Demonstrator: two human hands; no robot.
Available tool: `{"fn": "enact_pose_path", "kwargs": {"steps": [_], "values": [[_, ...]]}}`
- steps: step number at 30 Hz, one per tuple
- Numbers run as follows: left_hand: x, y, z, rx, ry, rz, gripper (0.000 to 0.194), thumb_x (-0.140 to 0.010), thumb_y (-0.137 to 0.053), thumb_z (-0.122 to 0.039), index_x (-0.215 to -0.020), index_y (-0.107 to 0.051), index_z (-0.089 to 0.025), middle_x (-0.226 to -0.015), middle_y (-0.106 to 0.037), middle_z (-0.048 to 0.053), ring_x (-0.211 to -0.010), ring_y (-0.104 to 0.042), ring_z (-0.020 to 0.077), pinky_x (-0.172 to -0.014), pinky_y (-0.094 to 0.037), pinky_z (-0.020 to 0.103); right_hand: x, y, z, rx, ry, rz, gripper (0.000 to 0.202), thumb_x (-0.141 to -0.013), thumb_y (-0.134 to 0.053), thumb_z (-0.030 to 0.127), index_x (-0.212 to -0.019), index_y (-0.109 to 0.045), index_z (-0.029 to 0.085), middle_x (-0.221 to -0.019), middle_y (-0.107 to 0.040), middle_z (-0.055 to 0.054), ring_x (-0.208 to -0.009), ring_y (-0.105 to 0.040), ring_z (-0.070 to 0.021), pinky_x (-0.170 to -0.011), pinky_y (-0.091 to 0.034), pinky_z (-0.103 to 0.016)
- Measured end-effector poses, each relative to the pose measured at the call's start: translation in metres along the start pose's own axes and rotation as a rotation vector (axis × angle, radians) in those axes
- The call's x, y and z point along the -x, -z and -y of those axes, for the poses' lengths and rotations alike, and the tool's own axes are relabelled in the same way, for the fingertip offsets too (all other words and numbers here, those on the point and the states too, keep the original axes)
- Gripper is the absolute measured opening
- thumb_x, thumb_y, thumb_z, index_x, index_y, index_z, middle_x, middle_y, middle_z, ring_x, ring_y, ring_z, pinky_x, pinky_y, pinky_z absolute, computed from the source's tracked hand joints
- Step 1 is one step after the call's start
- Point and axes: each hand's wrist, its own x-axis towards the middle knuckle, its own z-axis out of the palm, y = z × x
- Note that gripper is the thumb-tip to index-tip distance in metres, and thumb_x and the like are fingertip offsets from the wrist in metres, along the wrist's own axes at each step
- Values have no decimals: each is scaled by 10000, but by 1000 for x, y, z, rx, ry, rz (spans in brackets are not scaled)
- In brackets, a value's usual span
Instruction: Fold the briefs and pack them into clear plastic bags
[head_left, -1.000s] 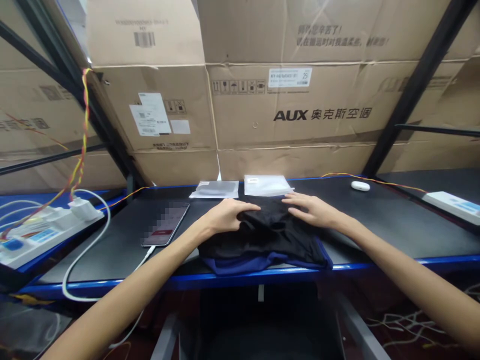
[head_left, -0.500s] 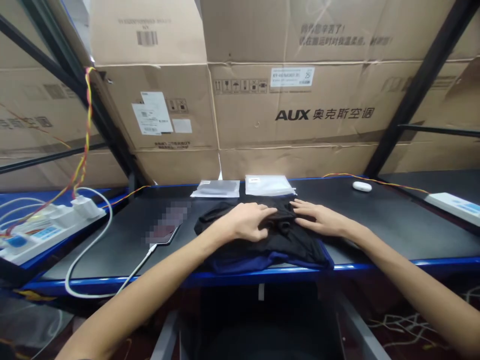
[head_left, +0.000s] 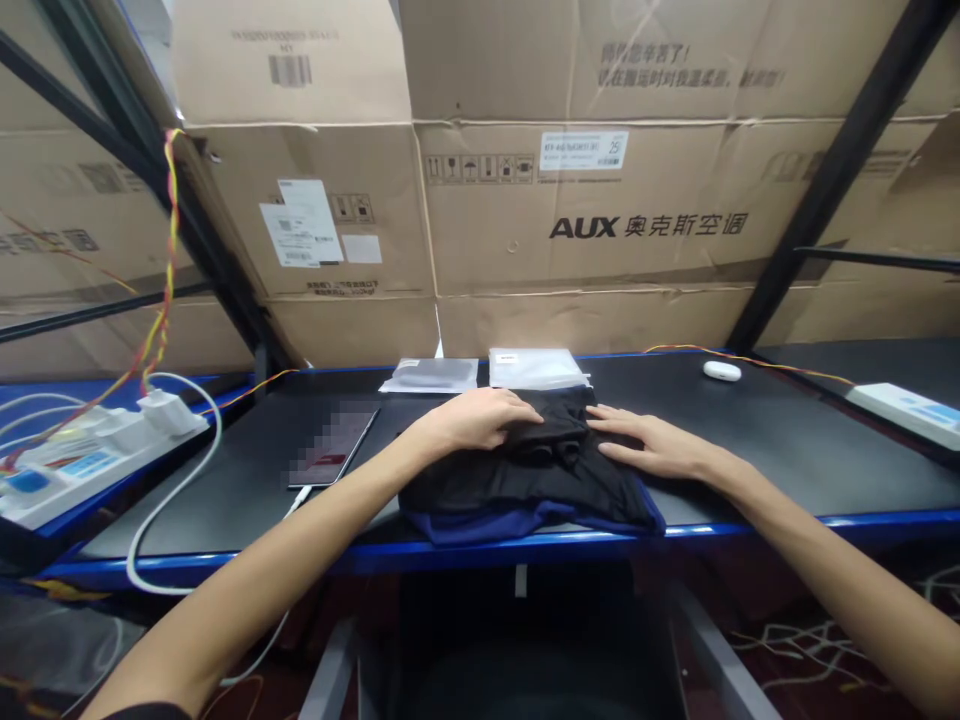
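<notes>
A black garment (head_left: 525, 480) with dark blue along its front edge lies bunched and partly folded at the front of the table. My left hand (head_left: 480, 415) is at its upper left part, fingers bent together over a piece of the black cloth; the fingertips are partly lost against it. Flat at the garment's right side rests my right hand (head_left: 649, 443), fingers stretched out and slightly apart, their tips touching the cloth. Behind the garment lie two flat packets in clear plastic, a left packet (head_left: 431, 374) and a right packet (head_left: 536, 368).
A phone (head_left: 337, 450) on a white charging cable (head_left: 135, 540) lies left on the black table (head_left: 787, 450). Power strips stand at the left (head_left: 97, 460) and right (head_left: 907, 412). A small white case (head_left: 721, 371) sits back right. Cardboard (head_left: 600, 270) walls the rear.
My left hand has shifted left and back, its fingers now closer together over the cloth. The garment's left edge has drawn inward. My right hand has barely moved.
</notes>
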Motion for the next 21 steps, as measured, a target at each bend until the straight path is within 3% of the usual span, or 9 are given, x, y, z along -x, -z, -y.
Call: {"fn": "enact_pose_path", "kwargs": {"steps": [7,12,15,18,21], "values": [[-7,-5,-2,-34,71,-30,458,-765,-562,-89,-1188,-663,-234,-1132,-718,63,-1016,-674,230,-858,-512,303,1,-1,-2,-9,-16,-1,528,-921,-558,555,-1403,-558,337,-1554,-395,8,-1433,-354,-327,-1191,-304,-535],[-22,4,-19,105,198,-266,222,-781,-615,-259,-982,-660,-175,-931,-721,55,-831,-664,213,-733,-493,287,-1,1,2,-13,20,-43,482,-936,-541,524,-1371,-593,322,-1535,-437,7,-1420,-387,-309,-1192,-317,-505],[-33,4,-37,123,263,-346,225,-784,-606,-287,-974,-611,-166,-869,-700,62,-762,-649,216,-667,-483,296,-2,3,3,-27,65,-116,445,-970,-481,482,-1363,-600,307,-1485,-511,14,-1388,-446,-289,-1183,-349,-473],[-42,-6,-54,69,281,-261,353,-774,-607,-272,-1110,-565,-174,-959,-705,89,-819,-673,258,-684,-504,326,-3,4,1,-42,40,-200,443,-987,-429,448,-1359,-604,283,-1403,-598,-3,-1305,-546,-286,-1138,-415,-459],[-46,-19,-63,10,288,-131,354,-811,-575,-279,-1152,-555,-184,-1044,-690,109,-861,-688,279,-701,-524,344,-3,4,0,-44,-41,-260,455,-981,-410,441,-1338,-624,257,-1343,-645,-32,-1243,-599,-296,-1103,-450,-467]]}}
